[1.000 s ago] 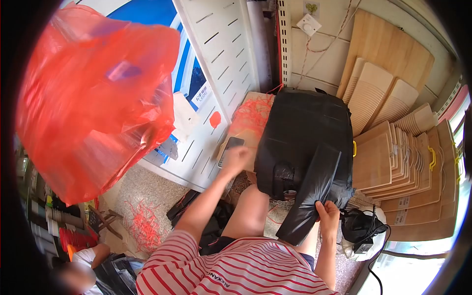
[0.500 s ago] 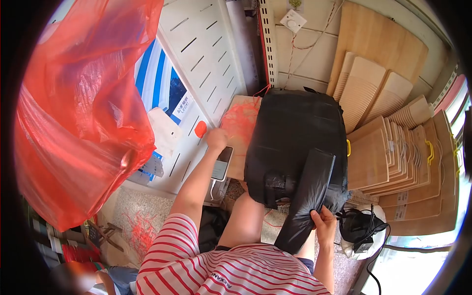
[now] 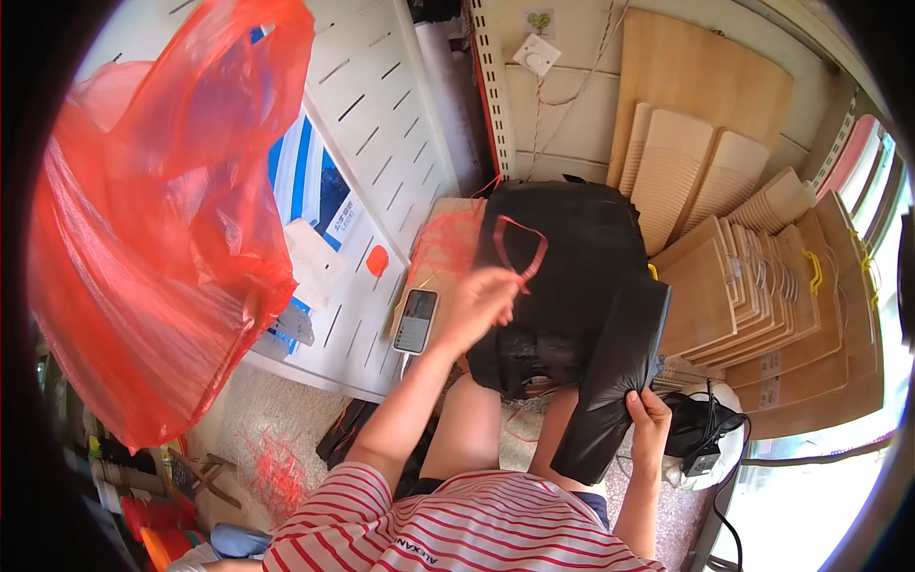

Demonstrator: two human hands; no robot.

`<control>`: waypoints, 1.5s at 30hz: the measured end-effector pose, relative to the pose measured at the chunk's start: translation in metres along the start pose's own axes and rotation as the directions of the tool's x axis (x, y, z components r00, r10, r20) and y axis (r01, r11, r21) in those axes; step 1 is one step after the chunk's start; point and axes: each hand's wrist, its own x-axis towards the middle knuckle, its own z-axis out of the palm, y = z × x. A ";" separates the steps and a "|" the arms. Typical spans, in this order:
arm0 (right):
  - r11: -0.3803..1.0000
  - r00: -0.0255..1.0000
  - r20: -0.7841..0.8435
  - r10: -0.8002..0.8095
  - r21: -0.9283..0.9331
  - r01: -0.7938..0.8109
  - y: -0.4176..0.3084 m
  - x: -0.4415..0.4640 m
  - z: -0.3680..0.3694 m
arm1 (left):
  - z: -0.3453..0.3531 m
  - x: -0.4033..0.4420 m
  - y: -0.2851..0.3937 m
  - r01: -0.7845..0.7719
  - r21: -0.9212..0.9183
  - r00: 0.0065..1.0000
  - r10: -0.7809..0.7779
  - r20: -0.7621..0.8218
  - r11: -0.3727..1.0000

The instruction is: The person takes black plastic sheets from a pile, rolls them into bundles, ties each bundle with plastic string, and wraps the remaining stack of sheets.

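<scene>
A thin red plastic string (image 3: 543, 250) curls up from my left hand (image 3: 481, 303), pinched between its fingertips. That hand hovers over the near-left part of a large bundle in black plastic (image 3: 562, 238). My right hand (image 3: 650, 419), its thumb on top, grips the edge of a long folded black plastic bag (image 3: 610, 400). The folded bag slants across the bundle's right side and down over my lap. More red strings (image 3: 446, 240) lie in a tangled heap left of the bundle. A phone (image 3: 416, 321) with a cable rests below that heap.
A red plastic bag (image 3: 162, 238) hangs at the left, before a white slotted panel (image 3: 362, 124). Wooden cutting boards (image 3: 762, 315) and ribbed washboards (image 3: 672, 162) stand at the right. Black cables (image 3: 701, 434) lie beside my right hand. Red scraps (image 3: 276, 467) litter the floor.
My left hand has moved right from the heap beside the phone and now holds a red string over the bundle. My right hand and the folded bag have shifted slightly right.
</scene>
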 end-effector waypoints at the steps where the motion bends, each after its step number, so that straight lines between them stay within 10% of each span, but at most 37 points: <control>1: 0.996 1.000 -0.002 -0.026 0.089 0.026 -0.004 0.000 -0.001 | 0.017 -0.005 -0.003 0.025 -0.046 0.999 -0.023 0.043 0.999; 7: 0.940 0.971 0.216 -0.102 0.340 0.023 -0.003 0.000 -0.016 | 0.093 -0.036 -0.034 0.169 0.042 0.971 -0.174 0.166 0.985; 9: 0.927 0.927 0.374 -0.036 0.359 -0.109 0.007 0.004 -0.014 | 0.110 -0.049 -0.051 -0.095 -0.053 0.974 0.104 0.203 0.994; 10: 0.909 0.927 0.374 0.027 0.378 -0.179 -0.005 0.004 -0.003 | 0.104 -0.050 -0.054 -0.073 0.225 0.973 0.020 0.229 0.972; 12: 0.875 0.917 0.383 0.113 0.398 -0.275 -0.004 0.012 0.004 | 0.095 -0.054 -0.052 -0.030 0.212 0.960 -0.031 0.278 0.977; 17: 0.974 0.914 0.406 0.000 0.208 -0.093 -0.016 0.052 0.008 | 0.062 -0.053 -0.050 0.105 0.249 0.952 -0.170 0.255 0.963; 24: 0.983 0.928 0.371 0.010 -0.172 0.058 -0.004 0.130 0.039 | 0.032 -0.040 -0.034 -0.230 0.801 0.963 0.246 0.108 0.552; 26: 0.600 0.932 0.242 -0.271 -0.714 0.360 0.002 0.138 0.043 | 0.030 -0.036 -0.035 -0.216 0.823 0.964 0.250 0.093 0.525; 29: 0.291 0.664 0.273 -0.696 -0.738 0.609 0.001 0.141 0.042 | 0.033 -0.030 -0.028 -0.216 0.827 0.960 0.268 0.082 0.519; 35: 0.858 0.871 0.005 -0.491 -0.170 0.484 -0.017 0.139 0.061 | 0.052 -0.009 -0.009 -0.247 0.824 0.918 0.396 0.030 0.510; 45: 0.696 0.700 0.566 -0.435 -0.282 0.660 -0.023 0.127 0.074 | 0.093 0.024 0.005 -0.312 0.688 0.945 0.289 0.153 0.655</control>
